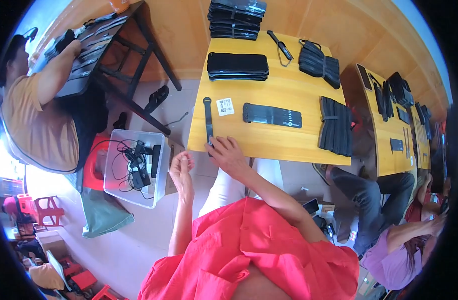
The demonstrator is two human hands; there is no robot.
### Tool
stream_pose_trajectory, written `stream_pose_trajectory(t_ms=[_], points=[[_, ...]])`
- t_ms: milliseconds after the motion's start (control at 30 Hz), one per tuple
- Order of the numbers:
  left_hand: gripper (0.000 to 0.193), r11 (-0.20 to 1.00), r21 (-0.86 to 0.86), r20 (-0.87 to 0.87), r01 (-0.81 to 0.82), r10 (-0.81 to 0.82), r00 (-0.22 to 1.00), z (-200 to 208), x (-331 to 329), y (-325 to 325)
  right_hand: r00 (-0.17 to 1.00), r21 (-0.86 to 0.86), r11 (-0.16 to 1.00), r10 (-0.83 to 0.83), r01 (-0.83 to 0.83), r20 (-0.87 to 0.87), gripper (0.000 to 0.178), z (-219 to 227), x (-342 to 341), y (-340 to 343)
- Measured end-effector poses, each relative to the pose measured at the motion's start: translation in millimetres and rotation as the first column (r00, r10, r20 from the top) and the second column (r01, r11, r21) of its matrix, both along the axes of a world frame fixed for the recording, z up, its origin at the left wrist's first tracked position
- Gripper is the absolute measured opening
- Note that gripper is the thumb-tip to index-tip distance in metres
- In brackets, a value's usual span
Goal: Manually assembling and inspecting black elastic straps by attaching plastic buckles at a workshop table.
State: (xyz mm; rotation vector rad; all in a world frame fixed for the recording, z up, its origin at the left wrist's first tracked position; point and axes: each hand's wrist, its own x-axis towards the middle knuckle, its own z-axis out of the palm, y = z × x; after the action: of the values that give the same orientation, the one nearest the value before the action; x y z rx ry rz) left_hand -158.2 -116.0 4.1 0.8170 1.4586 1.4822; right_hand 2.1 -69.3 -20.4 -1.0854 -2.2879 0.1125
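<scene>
A narrow black strap [208,117] with a ring-like upper end lies along the left side of the yellow table [269,142]. The fingers of my right hand [230,157] are bent over its lower end at the table's near edge and press on it. Just off the table's left corner is my left hand [182,172], its fingertips pinched together. What sits between them, if anything, is too small to make out. A white printed label [225,106] lies right of the strap, and further right a flat black packed strap set [272,115].
Stacked black packages [237,66], a tied bundle [319,64] and another strap bundle [335,126] lie on the table. A clear plastic bin [134,167] with cables stands at lower left. Co-workers sit at a dark table [101,47] on the left and a yellow one [391,130] on the right.
</scene>
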Motion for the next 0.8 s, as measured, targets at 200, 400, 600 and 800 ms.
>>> stream_pose_trajectory(t_ms=[200,400,600,800], points=[[0.027,0.962,-0.16,0.287,0.223,-0.171,0.943,4,27,-3,0.957,-0.059,0.997,-0.056,0.041,-0.284,0.027,7,8,0],[0.031,0.874,0.046,0.829,0.483,-0.303,0.47,40,66,14,0.747,-0.283,0.959,-0.178,-0.014,-0.641,0.017,77,31,-33],[0.026,0.822,0.082,0.751,0.563,-0.422,0.508,82,87,20,0.632,-0.239,0.966,-0.245,0.097,-0.735,0.018,114,65,-50],[0.025,0.788,0.097,0.577,0.609,-0.542,0.61,111,103,22,0.712,-0.187,0.978,-0.198,0.094,-0.674,0.013,149,97,-56]])
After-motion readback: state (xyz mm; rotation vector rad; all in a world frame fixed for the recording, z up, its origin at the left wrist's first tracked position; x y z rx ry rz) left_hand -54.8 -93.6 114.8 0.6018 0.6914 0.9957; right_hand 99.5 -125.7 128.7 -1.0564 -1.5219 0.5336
